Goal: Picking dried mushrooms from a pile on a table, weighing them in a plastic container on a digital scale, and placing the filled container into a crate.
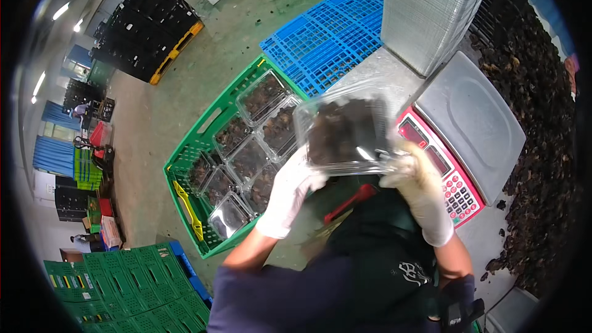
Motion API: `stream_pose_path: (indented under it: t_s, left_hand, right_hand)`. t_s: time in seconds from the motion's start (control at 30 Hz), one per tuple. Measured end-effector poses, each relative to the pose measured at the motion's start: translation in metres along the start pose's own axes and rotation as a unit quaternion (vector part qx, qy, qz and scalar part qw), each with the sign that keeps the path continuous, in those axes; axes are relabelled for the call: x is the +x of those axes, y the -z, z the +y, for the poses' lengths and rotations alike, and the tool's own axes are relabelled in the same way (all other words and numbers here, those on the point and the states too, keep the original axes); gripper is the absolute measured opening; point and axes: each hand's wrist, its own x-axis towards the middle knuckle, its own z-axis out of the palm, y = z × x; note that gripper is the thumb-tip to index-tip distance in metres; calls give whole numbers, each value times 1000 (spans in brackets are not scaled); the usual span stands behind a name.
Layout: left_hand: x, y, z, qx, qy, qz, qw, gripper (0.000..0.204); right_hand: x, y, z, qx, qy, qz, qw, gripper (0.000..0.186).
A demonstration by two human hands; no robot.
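— What's on the floor at left?
— A green slatted plastic crate (185, 160) of filled punnets.
— And the hands?
— Left gloved hand (290, 188) and right gloved hand (419, 188) clasp a clear plastic clamshell punnet of dark mushrooms (345, 132) by its lower corners, beside the worktop's red-faced scale (468, 123); likely light, flimsy, slippery.

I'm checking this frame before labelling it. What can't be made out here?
Head view:
- Clear container lid: closed or not, blurred by glare.
- Left hand fingertips: hidden under the container.
- Right hand: grip blurred.
- Scale display: too small.
- Green crate bottom: covered by packed containers.
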Motion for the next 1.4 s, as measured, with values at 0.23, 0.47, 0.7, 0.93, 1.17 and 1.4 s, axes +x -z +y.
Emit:
stream_pose_path:
  t_s: [0.23,0.47,0.7,0.93,1.17,1.4]
  left_hand:
    - [-36,95,0,117,141,144,972,31]
    - [1,41,48,811,-192,97,544,69]
    - [82,82,-24,839,-231,-117,478,73]
    - [124,-35,33,651,-464,-112,590,43]
    - [231,-287,99,560,-705,-162,404,54]
    - [302,-333,152,664,-393,-319,550,28]
  right_hand:
    - [15,-43,34,-234,48,-95,966,59]
    - [-26,20,23,-181,-54,1,982,33]
    - [-65,28,22,-235,-60,15,970,25]
    - [-108,56,24,-170,-71,149,972,21]
    - [-126,67,21,-226,-11,183,957,24]
    - [-202,77,67,-152,22,475,867,18]
